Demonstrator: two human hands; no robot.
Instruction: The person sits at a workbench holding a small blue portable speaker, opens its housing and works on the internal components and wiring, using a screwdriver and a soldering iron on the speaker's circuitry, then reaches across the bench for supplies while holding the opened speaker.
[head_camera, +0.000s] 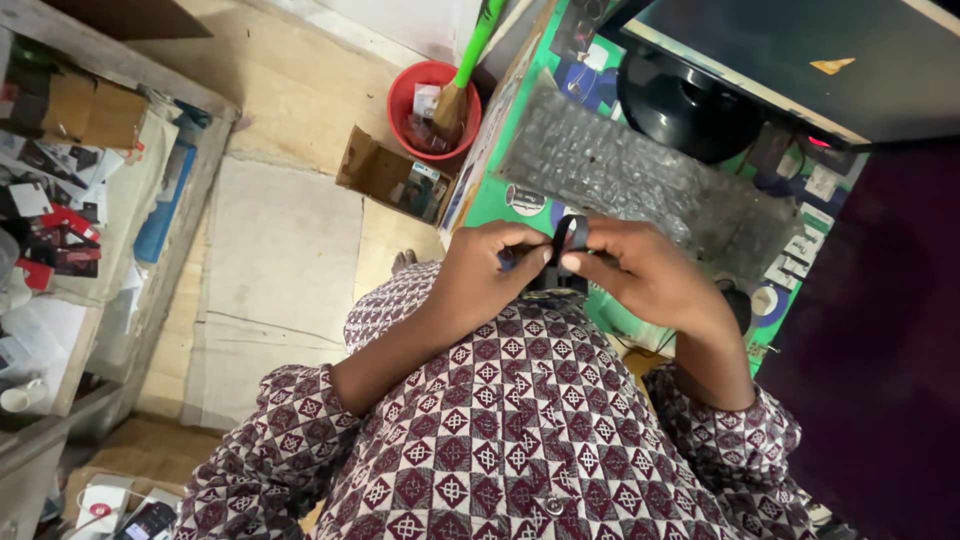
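Note:
Both of my hands meet in front of my patterned shirt, over the edge of a green desk (490, 195). My left hand (485, 275) and my right hand (640, 270) pinch a small black strap-like loop (570, 235) between fingertips and thumbs. Something blue shows under my left fingers, too hidden to tell what it is. A keyboard under a bubbled plastic cover (640, 180) lies just beyond the hands.
A monitor on a round black base (690, 105) stands at the back of the desk. On the floor are a red bucket (432, 105) with a green-handled brush and an open cardboard box (390, 180). A cluttered shelf (70, 170) runs along the left.

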